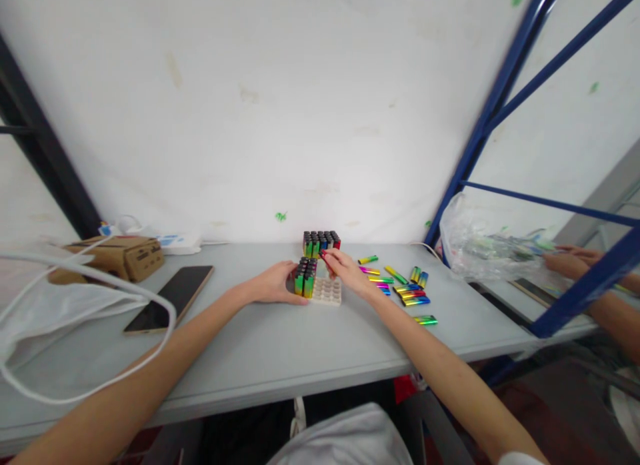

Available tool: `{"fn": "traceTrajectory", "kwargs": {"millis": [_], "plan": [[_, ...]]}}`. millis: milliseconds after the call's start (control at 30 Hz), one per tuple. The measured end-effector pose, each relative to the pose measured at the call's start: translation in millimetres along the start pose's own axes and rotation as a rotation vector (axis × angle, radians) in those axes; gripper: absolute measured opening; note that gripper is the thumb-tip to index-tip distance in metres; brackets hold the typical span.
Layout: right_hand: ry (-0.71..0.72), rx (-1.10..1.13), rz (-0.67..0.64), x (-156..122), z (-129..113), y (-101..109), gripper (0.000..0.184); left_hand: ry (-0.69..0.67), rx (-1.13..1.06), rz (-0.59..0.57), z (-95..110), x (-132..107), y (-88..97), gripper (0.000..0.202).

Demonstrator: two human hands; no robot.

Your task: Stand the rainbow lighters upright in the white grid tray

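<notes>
A white tray with round pockets lies on the table in front of me. Upright lighters with black tops and shiny green-yellow bodies fill its left part. My left hand wraps around that left end, thumb along the front and fingers behind. Over the tray's back right, my right hand pinches a red lighter, mostly hidden by the fingers. Behind the tray stands a second block of upright lighters. Several loose lighters in mixed metallic colours lie flat to the right.
On the left are a phone, a cardboard box and a white cable looping forward. A blue metal frame rises at the right. Beyond it are a clear plastic bag and another person's hands.
</notes>
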State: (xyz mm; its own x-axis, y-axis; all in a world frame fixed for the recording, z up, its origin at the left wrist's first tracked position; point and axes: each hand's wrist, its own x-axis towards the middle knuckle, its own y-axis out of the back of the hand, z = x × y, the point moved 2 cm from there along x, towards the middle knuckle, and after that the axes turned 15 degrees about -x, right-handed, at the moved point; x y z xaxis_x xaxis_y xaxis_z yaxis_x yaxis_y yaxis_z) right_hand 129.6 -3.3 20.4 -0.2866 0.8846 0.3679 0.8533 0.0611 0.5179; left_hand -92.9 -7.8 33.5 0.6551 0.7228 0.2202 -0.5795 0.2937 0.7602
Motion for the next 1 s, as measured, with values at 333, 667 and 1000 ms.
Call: {"fn": "traceTrajectory", "kwargs": {"millis": [333, 667, 1000], "plan": [[0.134, -0.264, 0.063, -4.2, 9.1, 4.2, 0.022, 0.04, 0.009, -0.008, 0.1, -0.9, 0.6, 0.07], [0.189, -0.439, 0.011, -6.4, 3.6, -1.0, 0.016, 0.035, -0.012, 0.001, -2.3, -0.9, 0.0, 0.068], [0.235, -0.579, -0.049, -8.0, -11.7, 25.4, 0.019, 0.004, -0.05, 0.015, -5.9, -0.5, 0.2, 0.071]]}}
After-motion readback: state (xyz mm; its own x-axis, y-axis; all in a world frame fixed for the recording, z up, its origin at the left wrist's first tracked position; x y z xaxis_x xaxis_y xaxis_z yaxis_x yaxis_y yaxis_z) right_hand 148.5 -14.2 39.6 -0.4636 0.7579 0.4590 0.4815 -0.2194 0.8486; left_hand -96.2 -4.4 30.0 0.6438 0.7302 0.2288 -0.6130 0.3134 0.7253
